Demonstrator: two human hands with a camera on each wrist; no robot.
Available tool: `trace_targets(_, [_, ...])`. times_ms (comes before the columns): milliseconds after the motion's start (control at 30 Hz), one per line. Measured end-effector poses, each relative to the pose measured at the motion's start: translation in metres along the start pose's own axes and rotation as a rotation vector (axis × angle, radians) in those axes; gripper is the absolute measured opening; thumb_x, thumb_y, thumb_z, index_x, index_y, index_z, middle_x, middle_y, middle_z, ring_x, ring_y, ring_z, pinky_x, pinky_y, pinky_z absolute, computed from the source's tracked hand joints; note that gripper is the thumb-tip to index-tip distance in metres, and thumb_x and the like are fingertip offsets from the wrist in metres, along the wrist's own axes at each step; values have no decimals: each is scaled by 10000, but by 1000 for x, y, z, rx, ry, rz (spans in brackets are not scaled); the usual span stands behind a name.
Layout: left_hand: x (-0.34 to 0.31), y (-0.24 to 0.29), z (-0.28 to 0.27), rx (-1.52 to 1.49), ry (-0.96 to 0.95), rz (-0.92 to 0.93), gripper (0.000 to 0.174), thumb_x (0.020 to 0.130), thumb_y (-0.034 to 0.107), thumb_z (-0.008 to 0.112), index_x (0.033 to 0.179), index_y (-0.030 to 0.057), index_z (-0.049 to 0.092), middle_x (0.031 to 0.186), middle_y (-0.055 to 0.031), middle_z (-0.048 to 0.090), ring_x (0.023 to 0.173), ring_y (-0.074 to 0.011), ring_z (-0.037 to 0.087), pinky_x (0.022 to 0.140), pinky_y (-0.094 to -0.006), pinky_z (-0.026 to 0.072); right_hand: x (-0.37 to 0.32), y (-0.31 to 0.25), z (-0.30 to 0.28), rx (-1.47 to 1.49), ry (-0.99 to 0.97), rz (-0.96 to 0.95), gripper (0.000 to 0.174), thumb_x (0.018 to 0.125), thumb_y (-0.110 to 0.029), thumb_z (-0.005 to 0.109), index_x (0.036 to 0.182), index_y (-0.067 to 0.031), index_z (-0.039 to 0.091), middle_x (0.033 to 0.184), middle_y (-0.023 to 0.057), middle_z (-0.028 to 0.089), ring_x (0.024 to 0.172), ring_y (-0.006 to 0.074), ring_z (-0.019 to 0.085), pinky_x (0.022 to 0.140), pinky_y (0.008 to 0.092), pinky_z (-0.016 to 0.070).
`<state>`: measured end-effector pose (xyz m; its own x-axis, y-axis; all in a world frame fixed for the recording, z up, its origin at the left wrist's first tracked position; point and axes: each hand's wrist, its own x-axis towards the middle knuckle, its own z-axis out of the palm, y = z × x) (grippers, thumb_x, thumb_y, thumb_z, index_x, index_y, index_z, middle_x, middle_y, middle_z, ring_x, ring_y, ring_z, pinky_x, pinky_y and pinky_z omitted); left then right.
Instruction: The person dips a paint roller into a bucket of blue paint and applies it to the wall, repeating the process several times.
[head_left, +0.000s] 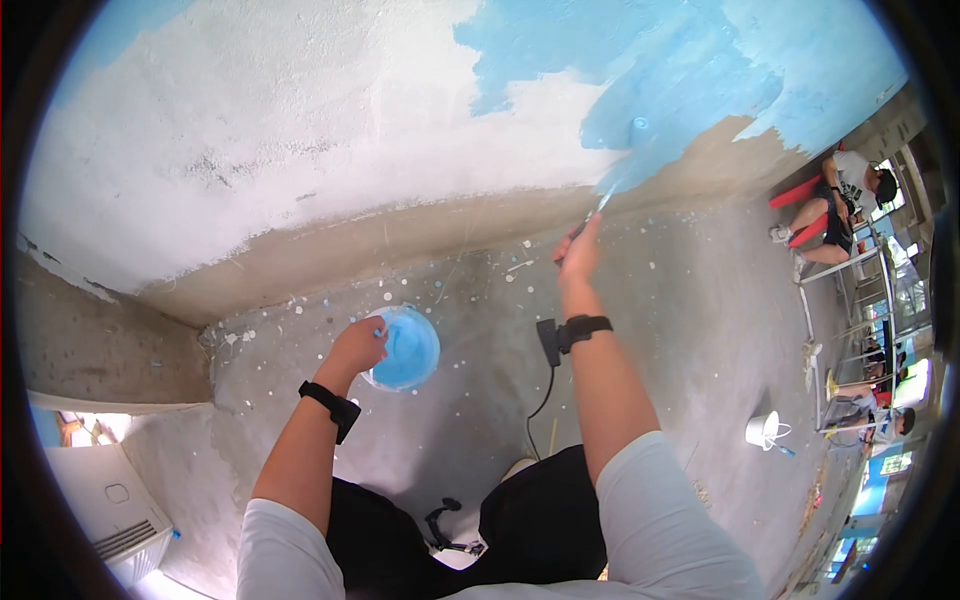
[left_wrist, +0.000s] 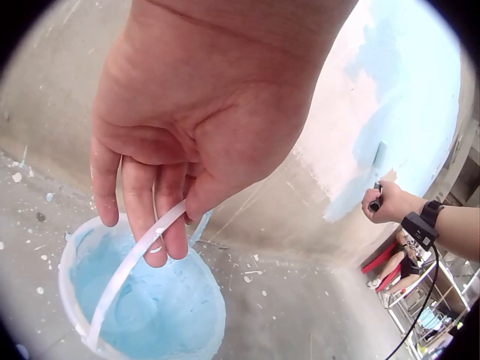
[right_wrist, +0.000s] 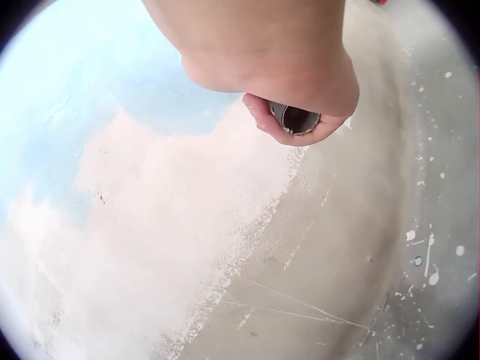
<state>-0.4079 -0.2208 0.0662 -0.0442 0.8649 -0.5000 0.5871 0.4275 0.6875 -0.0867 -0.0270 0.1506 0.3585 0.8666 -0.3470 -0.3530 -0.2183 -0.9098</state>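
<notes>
My left hand (head_left: 360,346) pinches the white handle (left_wrist: 132,268) of a paint bucket between thumb and fingers. Light blue paint fills part of the bucket (head_left: 436,350), and its inner wall is smeared with it. My right hand (head_left: 579,252) grips a paint roller by its dark handle (left_wrist: 376,196), arm stretched toward the wall. In the left wrist view the blue-coated roller (left_wrist: 381,156) overlaps the blue patch low on the wall (head_left: 400,130). From the right wrist, only the hollow end of the roller handle (right_wrist: 297,120) shows inside the curled fingers; the roller itself is hidden.
Paint drops speckle the grey floor (head_left: 480,400). A second white bucket (head_left: 762,430) stands to the right. Farther right, a seated person (head_left: 850,190) is near metal frames (head_left: 850,262). A white appliance (head_left: 110,500) with a vent is at the lower left. A cable (head_left: 546,395) hangs from my right wrist.
</notes>
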Motion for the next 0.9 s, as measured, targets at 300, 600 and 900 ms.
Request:
trace_targets(300, [-7, 5, -2, -24, -23, 2, 122, 891, 139, 546, 906, 40, 616, 724, -120, 687, 639, -224, 679, 614, -361, 513, 39, -36, -31, 256, -138, 206, 564, 930, -681, 444, 811, -130, 454, 559, -50, 352, 445, 71, 326, 421, 229, 285])
trace_targets(600, [-6, 6, -3, -46, -30, 28, 125, 895, 125, 537, 913, 24, 609, 718, -123, 683, 619, -217, 672, 595, -347, 510, 35, -9, -50, 137, -162, 206, 578, 939, -678, 426, 798, -119, 463, 542, -57, 333, 430, 74, 313, 414, 228, 275])
trace_targets(900, [-7, 3, -3, -38, -36, 26, 120, 900, 124, 535, 916, 26, 603, 709, -124, 682, 607, -217, 665, 591, -353, 509, 40, 23, -80, -192, -78, 69, 594, 932, -690, 423, 794, -112, 455, 524, -66, 306, 411, 75, 301, 403, 234, 276])
